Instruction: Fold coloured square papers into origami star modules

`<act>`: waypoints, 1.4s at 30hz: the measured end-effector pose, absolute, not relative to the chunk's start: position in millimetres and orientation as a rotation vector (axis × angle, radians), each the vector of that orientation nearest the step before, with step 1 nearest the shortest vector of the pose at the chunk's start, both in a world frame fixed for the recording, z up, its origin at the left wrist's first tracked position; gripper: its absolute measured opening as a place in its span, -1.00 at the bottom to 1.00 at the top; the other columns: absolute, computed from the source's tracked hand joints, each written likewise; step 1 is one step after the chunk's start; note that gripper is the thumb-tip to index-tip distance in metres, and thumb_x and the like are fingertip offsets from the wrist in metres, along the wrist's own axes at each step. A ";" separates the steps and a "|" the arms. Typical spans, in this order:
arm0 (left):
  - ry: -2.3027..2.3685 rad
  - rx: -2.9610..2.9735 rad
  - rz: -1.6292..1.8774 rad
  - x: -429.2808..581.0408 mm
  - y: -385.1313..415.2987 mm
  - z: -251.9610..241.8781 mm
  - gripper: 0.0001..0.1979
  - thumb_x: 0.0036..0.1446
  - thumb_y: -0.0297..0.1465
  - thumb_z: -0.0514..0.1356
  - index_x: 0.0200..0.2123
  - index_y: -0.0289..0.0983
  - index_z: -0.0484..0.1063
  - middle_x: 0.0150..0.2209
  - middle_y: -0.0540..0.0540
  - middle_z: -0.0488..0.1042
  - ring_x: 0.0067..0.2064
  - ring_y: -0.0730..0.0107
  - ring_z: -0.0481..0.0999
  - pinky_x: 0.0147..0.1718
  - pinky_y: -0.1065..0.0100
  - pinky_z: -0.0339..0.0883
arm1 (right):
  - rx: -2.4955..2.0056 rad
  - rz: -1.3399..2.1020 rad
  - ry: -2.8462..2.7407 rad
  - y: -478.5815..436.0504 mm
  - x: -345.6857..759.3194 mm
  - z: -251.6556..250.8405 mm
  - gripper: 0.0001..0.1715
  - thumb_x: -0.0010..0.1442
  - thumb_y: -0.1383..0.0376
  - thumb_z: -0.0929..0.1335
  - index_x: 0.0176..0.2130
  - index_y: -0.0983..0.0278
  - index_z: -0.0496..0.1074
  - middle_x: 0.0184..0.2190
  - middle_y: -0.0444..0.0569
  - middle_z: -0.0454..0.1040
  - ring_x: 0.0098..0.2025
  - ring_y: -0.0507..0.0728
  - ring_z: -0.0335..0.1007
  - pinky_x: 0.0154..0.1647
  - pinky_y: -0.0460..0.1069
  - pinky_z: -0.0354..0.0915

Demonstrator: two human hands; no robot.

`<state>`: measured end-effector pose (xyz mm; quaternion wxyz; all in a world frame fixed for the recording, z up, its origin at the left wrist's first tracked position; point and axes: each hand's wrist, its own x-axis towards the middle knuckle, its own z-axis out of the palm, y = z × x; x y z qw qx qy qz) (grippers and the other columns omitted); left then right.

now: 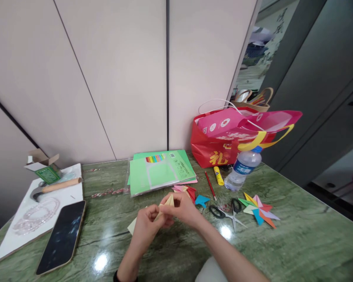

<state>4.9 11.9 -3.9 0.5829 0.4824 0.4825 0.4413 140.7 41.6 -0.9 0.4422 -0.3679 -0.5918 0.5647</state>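
A pale yellow piece of thin folded paper (pixel 171 200) is in front of the person, held above the green marbled tabletop (pixel 300 239). Its upper part makes a narrow pointed tip, which stands up between the fingers, and a crease is visible near this tip. A pale corner of paper (pixel 131 227) shows at the outer side of the left hand (pixel 147 225); whether it belongs to the same piece, I cannot tell.

The grip of the right hand (pixel 182 207) is nearly closed: thumb and fingers pinch the paper near the tip. The grip of the left hand is also closed on the paper, lower down, with the fingers curled and the thumb close to the right hand. Just beyond the right hand lies a small blue piece of folded paper (pixel 202 201), near black-handled metal scissors (pixel 228 215).
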 end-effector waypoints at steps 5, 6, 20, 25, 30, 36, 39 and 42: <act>1.100 1.132 0.964 4.6 10.4 0.0 -0.70 -0.17 -0.20 0.30 -0.50 -0.35 0.44 -0.57 -0.09 0.56 -0.50 0.25 0.55 -0.48 0.32 0.44 | -0.932 1.310 -1.495 41.4 140.1 -2.9 -0.83 -0.11 0.26 0.42 -0.54 0.33 0.43 -0.60 -0.17 0.31 -0.57 -0.04 0.18 -0.57 -0.14 0.11; 1.098 1.133 0.947 4.8 10.0 1.1 -0.70 -0.16 -0.20 0.30 -0.49 -0.35 0.44 -0.56 -0.10 0.56 -0.50 0.24 0.56 -0.49 0.31 0.44 | -0.935 1.317 -1.494 41.3 140.1 -3.2 -0.83 -0.11 0.26 0.42 -0.55 0.33 0.42 -0.61 -0.18 0.30 -0.58 -0.05 0.17 -0.57 -0.14 0.10; 1.043 1.046 0.876 11.8 6.2 5.4 -0.71 -0.13 -0.23 0.29 -0.42 -0.35 0.42 -0.56 -0.12 0.58 -0.52 0.27 0.55 -0.50 0.34 0.42 | -0.957 1.286 -1.513 41.3 140.7 1.4 -0.71 -0.16 0.26 0.45 -0.35 0.31 0.47 -0.53 -0.14 0.41 -0.51 -0.01 0.25 -0.52 -0.13 0.17; 1.050 0.906 1.058 5.4 11.3 2.5 -0.65 -0.17 -0.23 0.33 -0.37 -0.37 0.40 -0.53 -0.17 0.58 -0.53 0.26 0.56 -0.52 0.33 0.43 | -0.900 1.363 -1.425 47.0 142.9 -3.7 -0.70 -0.14 0.18 0.44 -0.42 0.33 0.43 -0.52 -0.15 0.41 -0.49 -0.02 0.26 -0.45 -0.11 0.20; 1.072 0.935 1.066 0.7 14.3 -2.6 -0.63 -0.19 -0.24 0.34 -0.37 -0.39 0.42 -0.45 -0.23 0.60 -0.47 0.21 0.58 -0.45 0.29 0.45 | -0.950 1.405 -1.325 51.2 144.2 -6.6 -0.67 -0.18 0.13 0.46 -0.52 0.33 0.38 -0.60 -0.19 0.36 -0.58 -0.06 0.19 -0.54 -0.13 0.14; 1.067 0.937 1.063 1.9 14.5 -4.2 -0.66 -0.19 -0.21 0.34 -0.46 -0.37 0.40 -0.46 -0.25 0.59 -0.44 0.16 0.59 -0.39 0.23 0.46 | -0.923 1.498 -1.250 49.9 141.6 -6.3 -0.64 -0.18 0.11 0.45 -0.47 0.33 0.38 -0.54 -0.16 0.41 -0.54 -0.04 0.26 -0.52 -0.12 0.21; 1.085 0.950 1.045 4.3 14.6 -3.3 -0.66 -0.18 -0.19 0.32 -0.45 -0.36 0.41 -0.47 -0.22 0.59 -0.45 0.17 0.58 -0.38 0.21 0.45 | -0.913 1.473 -1.282 52.2 141.7 -8.0 -0.64 -0.20 0.13 0.47 -0.48 0.33 0.38 -0.56 -0.17 0.41 -0.55 -0.04 0.27 -0.49 -0.11 0.21; 1.158 1.051 1.061 2.8 16.4 -3.2 -0.69 -0.16 -0.19 0.29 -0.45 -0.32 0.40 -0.46 -0.19 0.59 -0.39 0.15 0.58 -0.31 0.18 0.43 | -0.972 1.333 -1.221 60.7 155.8 -6.5 -0.60 -0.27 0.13 0.49 -0.48 0.32 0.38 -0.62 -0.19 0.38 -0.58 -0.03 0.27 -0.50 -0.10 0.21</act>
